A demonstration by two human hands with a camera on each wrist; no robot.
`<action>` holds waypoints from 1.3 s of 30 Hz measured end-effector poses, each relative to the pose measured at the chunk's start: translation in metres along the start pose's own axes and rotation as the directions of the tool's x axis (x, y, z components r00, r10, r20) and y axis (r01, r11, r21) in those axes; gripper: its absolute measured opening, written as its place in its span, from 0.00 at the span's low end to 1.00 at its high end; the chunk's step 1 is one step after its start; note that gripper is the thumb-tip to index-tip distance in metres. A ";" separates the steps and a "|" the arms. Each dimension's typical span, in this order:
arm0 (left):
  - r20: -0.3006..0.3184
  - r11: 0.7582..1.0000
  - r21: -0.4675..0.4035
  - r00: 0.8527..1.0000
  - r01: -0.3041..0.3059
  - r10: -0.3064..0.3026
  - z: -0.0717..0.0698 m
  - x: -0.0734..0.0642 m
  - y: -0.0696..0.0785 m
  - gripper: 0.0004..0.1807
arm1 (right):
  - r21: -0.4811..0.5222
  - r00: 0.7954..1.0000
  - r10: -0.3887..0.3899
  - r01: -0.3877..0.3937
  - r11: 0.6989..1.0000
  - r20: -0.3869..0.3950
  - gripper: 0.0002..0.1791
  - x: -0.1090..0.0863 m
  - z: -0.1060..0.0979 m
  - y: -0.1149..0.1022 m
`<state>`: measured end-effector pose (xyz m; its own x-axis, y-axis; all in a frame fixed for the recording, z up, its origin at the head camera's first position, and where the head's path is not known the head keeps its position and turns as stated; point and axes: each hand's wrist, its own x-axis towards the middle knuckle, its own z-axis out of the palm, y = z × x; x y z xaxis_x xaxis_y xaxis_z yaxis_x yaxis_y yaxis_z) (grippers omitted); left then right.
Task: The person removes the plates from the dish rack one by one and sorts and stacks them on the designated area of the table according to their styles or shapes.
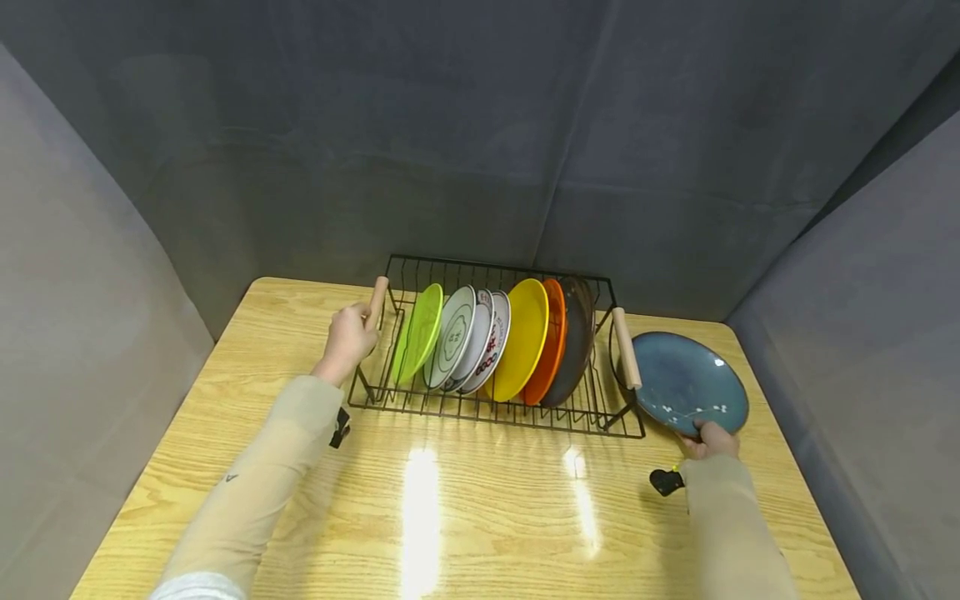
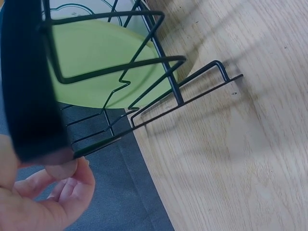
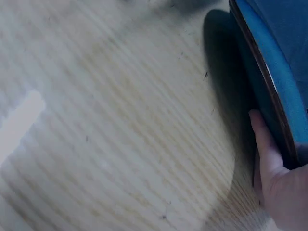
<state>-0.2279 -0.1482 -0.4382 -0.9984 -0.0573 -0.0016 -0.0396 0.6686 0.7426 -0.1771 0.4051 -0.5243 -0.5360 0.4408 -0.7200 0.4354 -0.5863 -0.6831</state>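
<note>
From where I stand, the right hand (image 1: 711,442) pinches the near rim of a blue plate (image 1: 686,379), thumb on top and fingers underneath, a grip that seems meant to bear its weight from one edge. The plate is just right of the rack; a shadow under its rim suggests that the rim is raised, though whether the far side touches the counter (image 1: 495,508) I can't tell. The left hand (image 1: 351,337) grips the rack's left wooden handle (image 1: 377,302), probably to steady the wire rack (image 1: 480,412).

In the rack, plates stand on edge, leaning, apparently propped by the wires: a green plate (image 1: 420,333), several white plates (image 1: 452,337), a yellow plate (image 1: 525,337), an orange plate (image 1: 557,350) and a dark plate (image 1: 576,342). They overlap so closely that the white ones are hard to count. The right wrist view cuts off most of the blue plate; in the left, a dark blurred bar covers part of the rack.
</note>
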 end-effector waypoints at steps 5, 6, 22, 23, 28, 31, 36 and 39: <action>-0.001 1.000 0.001 1.000 -0.007 0.007 0.001 0.000 0.000 0.18 | -0.031 1.000 -0.021 0.020 0.999 -0.023 0.44 -0.003 -0.003 0.000; 0.001 1.000 0.003 1.000 -0.008 0.008 0.001 0.000 0.000 0.18 | -0.064 0.999 -0.029 0.027 0.998 -0.031 0.43 -0.003 -0.003 0.000; 0.006 1.000 0.006 1.000 -0.002 0.002 0.002 -0.001 0.003 0.19 | -0.168 0.997 -0.068 0.061 0.984 -0.037 0.31 -0.002 -0.013 0.001; 0.007 1.000 0.006 1.000 -0.001 0.001 0.001 -0.001 0.003 0.19 | -0.173 0.998 -0.061 0.056 0.983 -0.022 0.30 -0.003 -0.013 0.000; 0.010 1.000 0.002 1.000 0.000 0.000 0.001 -0.001 0.004 0.19 | -0.455 0.987 -0.155 0.120 0.882 -0.039 0.31 -0.017 -0.011 -0.010; 0.010 1.000 -0.004 1.000 0.010 -0.010 0.001 -0.001 0.003 0.20 | -0.751 0.944 -0.317 0.145 0.644 -0.090 0.37 -0.031 -0.006 -0.020; 0.012 1.000 -0.010 1.000 0.022 -0.022 0.001 -0.001 0.003 0.20 | -0.907 0.867 -0.499 0.210 0.366 -0.001 0.43 -0.047 0.005 -0.037; 0.013 1.000 -0.009 1.000 0.021 -0.021 0.002 -0.001 0.003 0.20 | -0.913 0.823 -0.559 0.300 0.277 0.100 0.45 -0.053 0.016 -0.046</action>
<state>-0.2275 -0.1447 -0.4368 -0.9977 -0.0620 -0.0259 -0.0605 0.6607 0.7482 -0.1800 0.3979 -0.4525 -0.7573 0.6222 -0.1985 0.6203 0.5901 -0.5167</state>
